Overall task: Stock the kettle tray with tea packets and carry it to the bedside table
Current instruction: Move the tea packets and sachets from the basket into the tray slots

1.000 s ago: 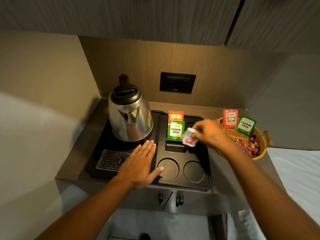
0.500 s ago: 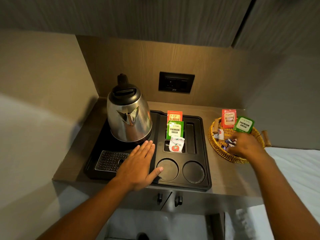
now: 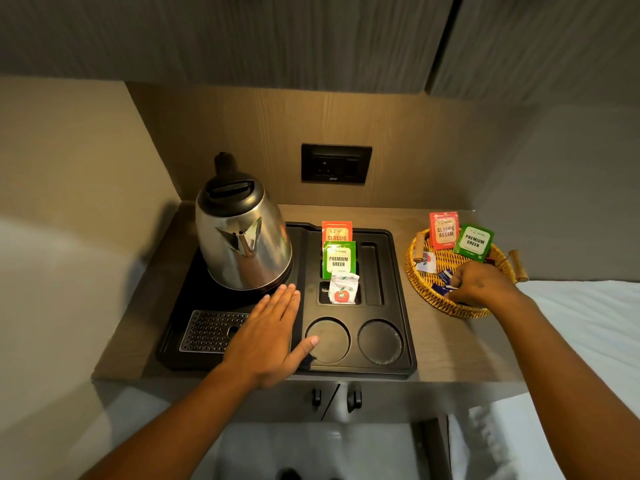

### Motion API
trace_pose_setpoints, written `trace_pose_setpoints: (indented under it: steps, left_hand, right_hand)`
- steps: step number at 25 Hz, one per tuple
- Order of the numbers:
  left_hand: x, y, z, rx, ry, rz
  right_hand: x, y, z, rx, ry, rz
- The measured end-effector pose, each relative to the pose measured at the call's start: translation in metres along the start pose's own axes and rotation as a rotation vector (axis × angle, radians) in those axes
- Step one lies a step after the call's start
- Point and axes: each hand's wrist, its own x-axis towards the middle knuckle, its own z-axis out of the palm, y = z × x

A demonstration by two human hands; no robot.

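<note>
The black kettle tray [image 3: 398, 271] sits on a wooden counter and carries a steel kettle [image 3: 242, 244]. Its slots hold a red Classic packet [image 3: 336, 231], a green Premium Green packet [image 3: 338, 259] and a white sachet [image 3: 343, 288]. My left hand [image 3: 268, 336] lies flat and open on the tray in front of the kettle. My right hand [image 3: 479, 284] is inside the wicker basket [image 3: 446, 306], fingers curled around a blue sachet [image 3: 445, 276]. A red Classic Assam packet [image 3: 444, 231] and a green packet [image 3: 473, 241] stand at the basket's back.
A black wall socket [image 3: 336, 163] is set in the wood panel behind the tray. Two round cup recesses [image 3: 380, 341] occupy the tray's front. A drip grate [image 3: 211, 330] lies front left. White bedding [image 3: 588, 323] borders the counter on the right. Cabinets hang overhead.
My right hand dropped the white sachet into the tray's slot, then swung right into the basket and closed around a blue sachet. My left hand stayed flat on the tray.
</note>
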Motion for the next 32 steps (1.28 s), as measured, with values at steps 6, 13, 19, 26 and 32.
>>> trace_pose_setpoints:
  steps: [6,13,19,26,32]
  left_hand:
    - [0.0,0.0,0.0,-0.007,-0.001,-0.005]
    - [0.0,0.0,0.0,-0.016,0.001,0.001]
    - [0.001,-0.001,0.002,-0.017,0.003,-0.001]
    - [0.001,-0.001,0.002,-0.015,0.005,0.005]
    - [0.0,-0.001,-0.001,-0.016,-0.015,-0.007]
  right_hand:
    - [0.004,0.001,-0.004,0.033,-0.061,-0.009]
    - [0.01,0.007,-0.01,0.131,-0.102,-0.013]
    - [0.007,0.005,-0.013,0.253,-0.11,0.0]
    - [-0.023,-0.061,-0.006,0.564,0.321,-0.157]
    - [0.002,-0.157,0.033,0.468,0.37,-0.102]
